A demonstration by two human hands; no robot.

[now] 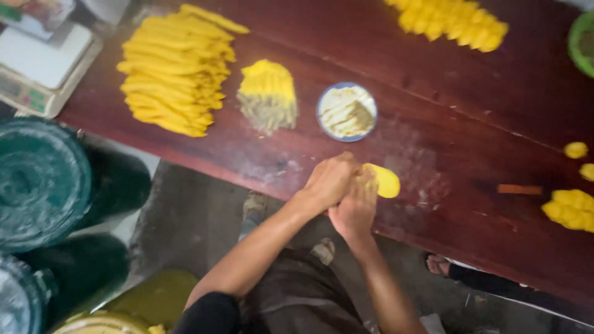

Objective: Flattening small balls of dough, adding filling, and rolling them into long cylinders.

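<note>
Dough piece (385, 181), yellow, clamped in both hands' grip, left hand (330, 179) over right hand (356, 207); blue-rimmed bowl (347, 112) at twelve o'clock holds pale, perhaps floury, strips.

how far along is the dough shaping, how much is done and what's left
Done: a big stack of long yellow strips and a small fan-shaped pile lie on the wooden table, with another heap at the far edge. In hand: the left hand and right hand press one yellow dough piece. Left: unshaped lumps wait at the right; the filling bowl is not empty.
</note>
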